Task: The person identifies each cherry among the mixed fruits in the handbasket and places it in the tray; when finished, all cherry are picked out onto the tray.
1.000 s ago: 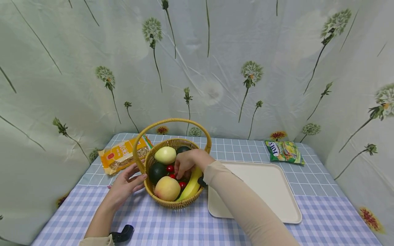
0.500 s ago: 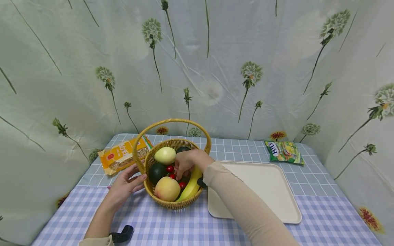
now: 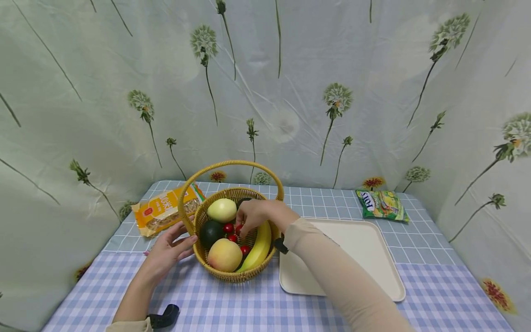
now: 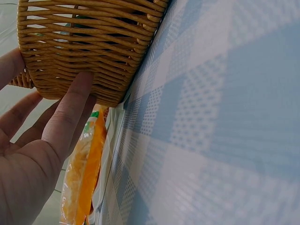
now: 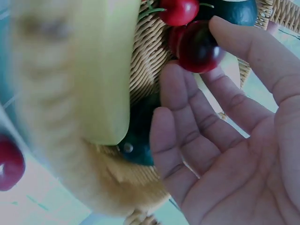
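Note:
A wicker basket (image 3: 232, 276) with a tall handle holds a peach (image 3: 225, 255), a banana (image 3: 260, 247), a pale yellow-green fruit (image 3: 221, 210), dark green fruits (image 3: 211, 234) and several red cherries (image 3: 245, 250). My right hand (image 3: 256, 215) is inside the basket, pinching a dark red cherry (image 5: 200, 47) between thumb and fingertips, as the right wrist view shows. The other fingers are loosely bent. On the basket's left side rests my left hand (image 3: 166, 251). Its fingertips touch the wicker wall (image 4: 93, 51) with the fingers spread, in the left wrist view.
Right of the basket lies a cream tray (image 3: 361, 258), partly beneath my right sleeve. In the right wrist view a red round fruit (image 5: 8, 163) sits outside the basket. An orange food packet (image 3: 166, 210) lies back left, a green Fox's bag (image 3: 382, 205) back right.
My right hand has risen slightly and shifted right, with a red cherry now visible at its fingertips. The left hand and basket stay put.

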A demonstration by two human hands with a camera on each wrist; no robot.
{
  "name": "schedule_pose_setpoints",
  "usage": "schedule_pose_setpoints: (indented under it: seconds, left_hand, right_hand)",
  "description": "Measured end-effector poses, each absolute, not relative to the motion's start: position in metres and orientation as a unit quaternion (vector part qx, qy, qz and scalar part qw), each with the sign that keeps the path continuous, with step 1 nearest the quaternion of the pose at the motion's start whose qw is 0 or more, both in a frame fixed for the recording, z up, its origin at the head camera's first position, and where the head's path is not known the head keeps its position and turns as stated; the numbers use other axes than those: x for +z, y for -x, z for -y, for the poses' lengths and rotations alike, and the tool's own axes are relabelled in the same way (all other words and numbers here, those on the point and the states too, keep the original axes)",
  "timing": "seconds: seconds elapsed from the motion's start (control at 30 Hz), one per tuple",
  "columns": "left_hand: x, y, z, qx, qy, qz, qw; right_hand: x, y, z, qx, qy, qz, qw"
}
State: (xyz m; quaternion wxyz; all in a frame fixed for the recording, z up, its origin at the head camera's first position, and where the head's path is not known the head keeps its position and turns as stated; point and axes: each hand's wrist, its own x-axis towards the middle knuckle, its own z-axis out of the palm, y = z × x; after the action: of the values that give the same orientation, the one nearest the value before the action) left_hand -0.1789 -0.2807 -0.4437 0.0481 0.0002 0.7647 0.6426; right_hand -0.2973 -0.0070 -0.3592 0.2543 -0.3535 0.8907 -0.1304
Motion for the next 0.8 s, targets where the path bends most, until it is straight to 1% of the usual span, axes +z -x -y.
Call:
schedule_pose_setpoints:
  seconds: [0.23,0.53,0.8]
  left_hand:
    - [-0.443,0.179,0.281,0.637,0.002,-0.769,0.049]
    - [-0.443,0.180,0.281,0.638,0.009,-0.768,0.051]
    - [-0.444,0.179,0.281,0.637,0.007,-0.769,0.051]
  right_hand:
    - [-0.354,0.293,-0.010,-0.155,0.381,-0.879,0.241]
    - [-0.345,0.277,-0.029,-0.157,0.415,-0.872,0.205]
    - [-0.341,0.264,-0.051,-0.183,0.422,-0.868,0.188]
